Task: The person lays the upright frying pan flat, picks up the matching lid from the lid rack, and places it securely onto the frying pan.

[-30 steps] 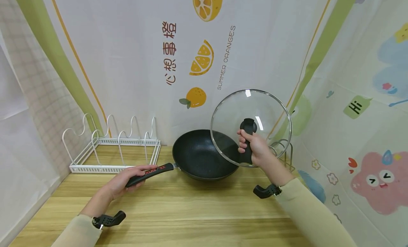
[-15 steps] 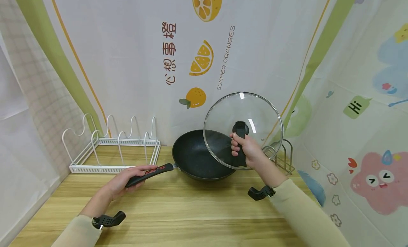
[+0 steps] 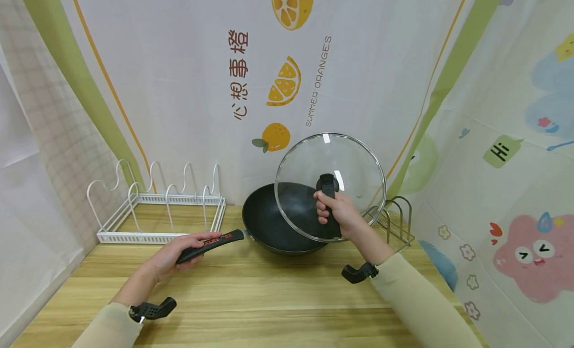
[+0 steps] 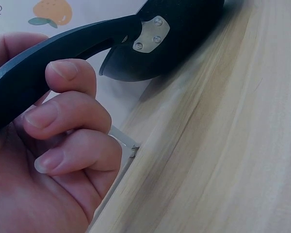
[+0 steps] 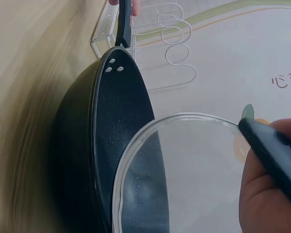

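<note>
A black wok (image 3: pixel 278 223) sits on the wooden table, its long handle (image 3: pixel 228 237) pointing left. My left hand (image 3: pixel 179 251) grips that handle; in the left wrist view the fingers (image 4: pixel 70 114) curl under it. My right hand (image 3: pixel 338 213) holds a round glass lid (image 3: pixel 358 163) by its black handle (image 3: pixel 329 186). The lid is tilted up, steel rim showing, and overlaps the right part of the wok in the head view. In the right wrist view the lid's rim (image 5: pixel 136 145) lies across the wok's opening (image 5: pixel 119 107).
A white wire rack (image 3: pixel 139 237) stands at the back left of the wooden table (image 3: pixel 251 303). Behind the lid at the right is a metal wire rack (image 3: pixel 396 228). A curtain (image 3: pixel 193 88) printed with oranges hangs close behind the wok.
My right hand has moved left and slightly down with the lid, bringing it further over the wok. More of the metal rack shows at the right. My left hand and the wok have stayed still.
</note>
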`<state>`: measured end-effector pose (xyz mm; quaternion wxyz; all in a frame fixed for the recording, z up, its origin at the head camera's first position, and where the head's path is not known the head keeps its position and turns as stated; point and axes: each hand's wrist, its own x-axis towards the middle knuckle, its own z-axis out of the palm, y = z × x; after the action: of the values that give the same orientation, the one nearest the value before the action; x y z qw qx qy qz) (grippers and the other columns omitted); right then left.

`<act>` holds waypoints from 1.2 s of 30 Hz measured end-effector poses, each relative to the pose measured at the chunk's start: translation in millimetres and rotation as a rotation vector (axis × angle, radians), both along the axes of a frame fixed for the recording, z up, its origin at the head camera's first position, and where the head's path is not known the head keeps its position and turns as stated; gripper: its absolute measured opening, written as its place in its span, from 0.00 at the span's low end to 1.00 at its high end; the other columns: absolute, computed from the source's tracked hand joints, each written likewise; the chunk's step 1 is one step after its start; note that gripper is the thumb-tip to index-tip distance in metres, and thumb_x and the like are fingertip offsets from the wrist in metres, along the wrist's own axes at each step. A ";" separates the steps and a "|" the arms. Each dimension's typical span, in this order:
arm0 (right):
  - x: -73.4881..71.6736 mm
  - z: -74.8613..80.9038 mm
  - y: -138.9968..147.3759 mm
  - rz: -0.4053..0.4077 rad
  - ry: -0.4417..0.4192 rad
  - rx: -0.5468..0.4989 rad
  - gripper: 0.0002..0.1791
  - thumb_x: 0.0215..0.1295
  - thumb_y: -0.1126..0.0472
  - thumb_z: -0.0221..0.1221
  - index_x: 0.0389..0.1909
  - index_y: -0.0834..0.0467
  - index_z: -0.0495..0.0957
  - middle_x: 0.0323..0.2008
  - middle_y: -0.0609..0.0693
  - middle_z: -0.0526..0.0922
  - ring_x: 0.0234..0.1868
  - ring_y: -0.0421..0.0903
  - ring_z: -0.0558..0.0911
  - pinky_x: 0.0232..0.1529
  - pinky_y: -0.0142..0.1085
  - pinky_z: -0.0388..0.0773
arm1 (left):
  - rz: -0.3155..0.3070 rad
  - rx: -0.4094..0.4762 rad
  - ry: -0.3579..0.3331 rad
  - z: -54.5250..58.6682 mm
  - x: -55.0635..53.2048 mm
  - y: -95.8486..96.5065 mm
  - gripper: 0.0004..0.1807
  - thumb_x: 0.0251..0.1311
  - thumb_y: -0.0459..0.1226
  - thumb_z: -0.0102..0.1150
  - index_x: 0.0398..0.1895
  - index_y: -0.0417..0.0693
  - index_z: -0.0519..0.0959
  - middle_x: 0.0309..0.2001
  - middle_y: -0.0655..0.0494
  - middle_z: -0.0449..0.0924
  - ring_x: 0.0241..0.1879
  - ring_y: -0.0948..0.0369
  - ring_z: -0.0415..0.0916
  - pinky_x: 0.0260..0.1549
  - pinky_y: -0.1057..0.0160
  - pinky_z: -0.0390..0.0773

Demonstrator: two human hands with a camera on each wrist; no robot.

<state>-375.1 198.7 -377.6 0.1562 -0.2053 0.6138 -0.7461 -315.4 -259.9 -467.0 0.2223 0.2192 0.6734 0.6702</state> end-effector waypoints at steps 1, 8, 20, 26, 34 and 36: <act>1.3 0.9 -1.7 0.003 -0.004 -0.004 0.14 0.78 0.48 0.52 0.47 0.57 0.71 0.24 0.40 0.68 0.20 0.37 0.65 0.23 0.28 0.70 | -0.001 0.002 -0.002 -0.1 -0.1 0.0 0.25 0.77 0.38 0.41 0.74 0.45 0.67 0.24 0.62 0.72 0.19 0.68 0.64 0.18 0.70 0.61; -17.9 -14.5 -3.7 0.069 -0.004 -0.007 0.15 0.78 0.48 0.53 0.49 0.57 0.73 0.24 0.40 0.69 0.21 0.37 0.65 0.23 0.30 0.70 | 0.006 -0.002 -0.017 0.5 0.1 -0.2 0.25 0.77 0.38 0.42 0.74 0.47 0.67 0.23 0.62 0.72 0.19 0.68 0.65 0.18 0.69 0.60; 5.8 16.8 -31.4 0.029 -0.200 0.018 0.11 0.80 0.52 0.50 0.45 0.57 0.69 0.22 0.40 0.67 0.19 0.35 0.65 0.22 0.26 0.67 | 0.006 -0.001 -0.017 1.4 -0.1 0.3 0.25 0.77 0.38 0.41 0.74 0.47 0.67 0.25 0.62 0.72 0.20 0.69 0.66 0.19 0.73 0.66; 7.9 23.4 -41.8 0.042 -0.339 -0.056 0.09 0.82 0.57 0.46 0.44 0.59 0.67 0.21 0.42 0.66 0.17 0.34 0.65 0.18 0.25 0.67 | -0.005 0.006 -0.009 0.9 0.5 1.1 0.26 0.77 0.36 0.39 0.75 0.44 0.66 0.24 0.62 0.72 0.19 0.69 0.65 0.18 0.72 0.63; 0.8 22.5 -47.8 0.058 -0.481 -0.129 0.09 0.82 0.57 0.44 0.45 0.59 0.66 0.20 0.42 0.66 0.17 0.34 0.67 0.17 0.24 0.69 | -0.002 0.020 -0.009 0.6 -0.1 1.6 0.25 0.76 0.35 0.38 0.74 0.43 0.66 0.23 0.62 0.71 0.18 0.69 0.63 0.15 0.67 0.55; -0.9 23.0 -48.5 0.069 -0.518 -0.156 0.09 0.82 0.57 0.43 0.46 0.59 0.66 0.20 0.42 0.67 0.17 0.34 0.67 0.17 0.24 0.69 | -0.007 0.025 -0.004 0.3 0.1 1.4 0.25 0.77 0.35 0.37 0.74 0.43 0.65 0.23 0.62 0.70 0.18 0.69 0.63 0.15 0.64 0.52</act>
<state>-376.0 150.2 -354.6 0.3170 -0.0396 0.4865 -0.8132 -315.4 -258.5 -466.6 0.2230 0.2230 0.6639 0.6780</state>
